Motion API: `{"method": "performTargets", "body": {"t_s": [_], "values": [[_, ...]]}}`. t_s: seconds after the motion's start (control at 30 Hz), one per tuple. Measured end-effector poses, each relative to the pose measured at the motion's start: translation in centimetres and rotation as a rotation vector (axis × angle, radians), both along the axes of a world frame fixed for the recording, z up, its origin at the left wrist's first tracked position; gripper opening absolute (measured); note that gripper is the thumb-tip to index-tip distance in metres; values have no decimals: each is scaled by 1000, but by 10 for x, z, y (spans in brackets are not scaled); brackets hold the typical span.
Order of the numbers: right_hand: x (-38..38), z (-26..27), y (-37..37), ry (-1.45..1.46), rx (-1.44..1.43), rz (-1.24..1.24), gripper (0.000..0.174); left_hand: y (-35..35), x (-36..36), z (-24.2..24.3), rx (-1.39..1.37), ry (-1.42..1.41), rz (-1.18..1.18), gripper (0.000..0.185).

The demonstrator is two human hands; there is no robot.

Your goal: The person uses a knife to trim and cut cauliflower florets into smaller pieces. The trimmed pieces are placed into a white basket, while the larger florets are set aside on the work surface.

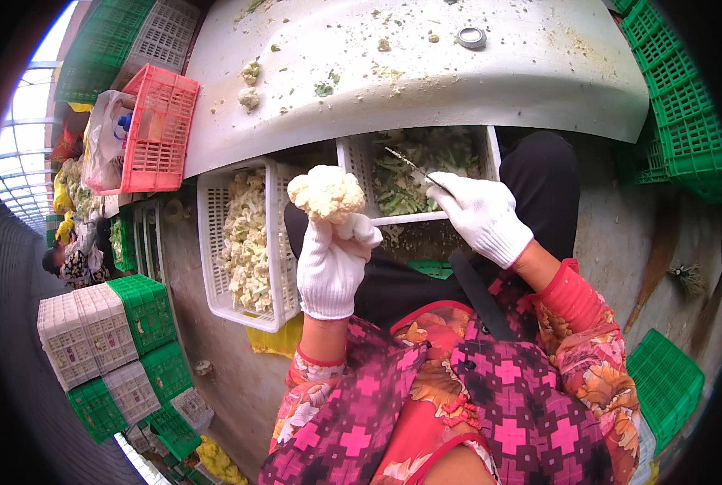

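My left hand (pixel 335 267), in a white knit glove, grips a pale cauliflower head (pixel 326 193) from below, with the curds facing up. In my right hand (pixel 485 212), also gloved, is a thin knife (pixel 404 160) whose blade points up and to the left, apart from the cauliflower. Bits cling to the blade, and the fist hides its handle. Left of my left hand stands a white plastic crate (pixel 208 260) full of cut cauliflower florets (pixel 246 242). Beyond the knife, another white crate (pixel 491 145) holds green leaf and stalk trimmings (pixel 397 188).
A metal-topped table (pixel 337 109) scattered with crumbs bears small floret pieces (pixel 248 98) and a round grey object (pixel 471 38). At left are a red crate (pixel 161 133) and stacked crates (pixel 88 333); a person (pixel 76 264) is farther back. Green crates (pixel 679 97) and a broom (pixel 655 267) are at right.
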State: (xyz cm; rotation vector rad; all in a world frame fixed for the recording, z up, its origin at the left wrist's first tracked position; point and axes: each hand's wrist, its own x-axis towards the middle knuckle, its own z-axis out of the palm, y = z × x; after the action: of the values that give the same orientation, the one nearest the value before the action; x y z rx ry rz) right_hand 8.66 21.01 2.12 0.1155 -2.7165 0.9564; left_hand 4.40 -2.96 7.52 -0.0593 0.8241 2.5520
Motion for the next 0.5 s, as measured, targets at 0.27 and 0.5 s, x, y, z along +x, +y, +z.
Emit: {"method": "performTargets", "body": {"t_s": [0.27,0.5], "values": [[4,58,-9,292,148,185,65,-4,7,-15,266,-187,-98,36],[5,49,-8,337,310,161,65,1,11,2,77,-209,0,34]]}}
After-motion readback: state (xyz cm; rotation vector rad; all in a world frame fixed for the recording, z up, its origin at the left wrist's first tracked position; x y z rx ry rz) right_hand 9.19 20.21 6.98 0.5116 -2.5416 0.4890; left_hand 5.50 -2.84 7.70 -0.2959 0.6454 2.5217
